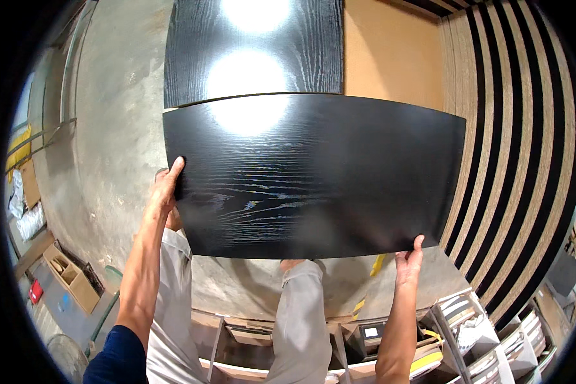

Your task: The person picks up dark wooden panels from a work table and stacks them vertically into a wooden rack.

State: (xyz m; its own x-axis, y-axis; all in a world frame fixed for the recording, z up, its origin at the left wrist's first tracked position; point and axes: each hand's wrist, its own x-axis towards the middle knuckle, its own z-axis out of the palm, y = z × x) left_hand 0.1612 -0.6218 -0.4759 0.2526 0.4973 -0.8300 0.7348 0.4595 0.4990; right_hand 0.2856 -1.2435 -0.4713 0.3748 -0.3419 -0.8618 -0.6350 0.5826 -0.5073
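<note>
Across the middle lies a wide black wood-grain panel [339,185], held between both my hands. My left hand [168,182] grips its left edge, with the thumb on top and the fingers hidden beneath. At the near edge, toward the right corner, my right hand [411,261] holds on with its thumb up along the rim; its other fingers are under the panel. Just beyond the far edge lies a second black wood-grain panel [192,57], on a tan board [393,51]. Ceiling light reflects brightly off both panels.
A striped slat wall panel [515,128] runs along the right side. Shelves [221,339] with edging rolls [486,368] stand behind my legs. Grey concrete floor [112,83] stretches to the left, where a wooden box [70,275] and a red object [36,292] lie.
</note>
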